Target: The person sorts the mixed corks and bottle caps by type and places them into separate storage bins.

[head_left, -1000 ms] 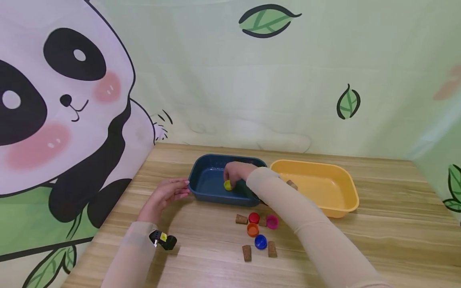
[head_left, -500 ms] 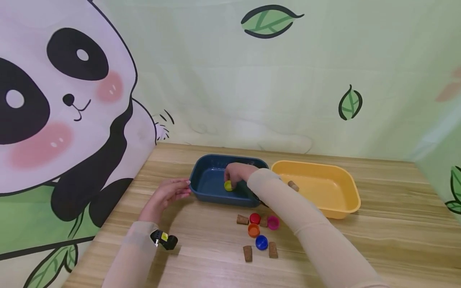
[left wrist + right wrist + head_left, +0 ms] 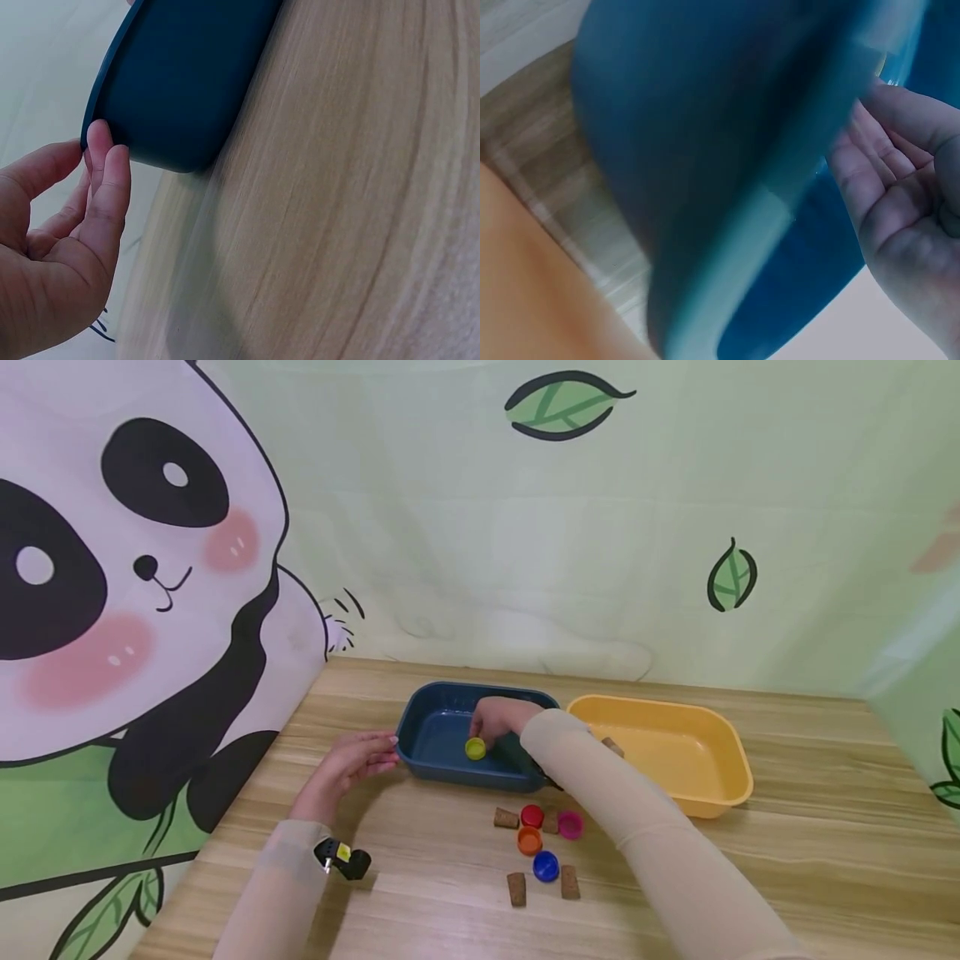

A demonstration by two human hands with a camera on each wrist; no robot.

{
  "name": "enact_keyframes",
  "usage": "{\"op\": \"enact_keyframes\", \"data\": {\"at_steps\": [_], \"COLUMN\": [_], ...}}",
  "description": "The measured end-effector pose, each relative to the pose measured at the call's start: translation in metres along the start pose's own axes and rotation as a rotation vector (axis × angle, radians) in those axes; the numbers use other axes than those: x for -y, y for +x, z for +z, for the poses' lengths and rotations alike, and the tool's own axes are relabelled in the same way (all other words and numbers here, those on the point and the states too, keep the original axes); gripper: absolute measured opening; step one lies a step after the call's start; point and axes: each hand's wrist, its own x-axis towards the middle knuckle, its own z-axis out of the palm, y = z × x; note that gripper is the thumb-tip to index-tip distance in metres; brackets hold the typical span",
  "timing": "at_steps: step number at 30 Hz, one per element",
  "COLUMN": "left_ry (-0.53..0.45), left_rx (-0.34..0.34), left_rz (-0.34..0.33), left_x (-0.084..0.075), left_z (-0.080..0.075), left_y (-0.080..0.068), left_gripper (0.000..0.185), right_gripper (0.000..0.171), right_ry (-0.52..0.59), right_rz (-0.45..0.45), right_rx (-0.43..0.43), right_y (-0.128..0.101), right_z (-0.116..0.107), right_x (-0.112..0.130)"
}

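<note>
The dark blue tray [image 3: 438,735], smooth plastic with rounded corners, holds one small round yellow-green cap [image 3: 476,747] lying on its floor, open side apparently facing up, though it is small in the head view. The right hand [image 3: 498,718] hovers just above the cap, fingers relaxed and holding nothing. The left hand [image 3: 352,764] rests its straight fingertips against the tray's left outer wall. The yellow tray [image 3: 720,752] alongside holds a cork [image 3: 612,746]. More corks [image 3: 515,887] and coloured caps [image 3: 545,865] lie on the wood-grain surface [image 3: 787,860].
</note>
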Motion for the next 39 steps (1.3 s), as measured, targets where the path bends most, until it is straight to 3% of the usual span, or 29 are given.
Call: {"op": "enact_keyframes", "data": {"at_steps": [21, 39], "left_ry": [0.003, -0.013], "left_rx": [0.008, 0.020], "left_rz": [0.005, -0.006], "left_x": [-0.005, -0.002], "left_z": [0.003, 0.000], "left_y": [0.004, -0.002], "left_gripper": [0.050, 0.051], "right_gripper": [0.038, 0.036], "right_ry": [0.106, 0.033], "right_rz": [-0.015, -0.111], "right_rx": [-0.013, -0.062], "right_y": [-0.024, -0.066], "right_z": [-0.029, -0.038], "right_x": [-0.011, -0.017]}}
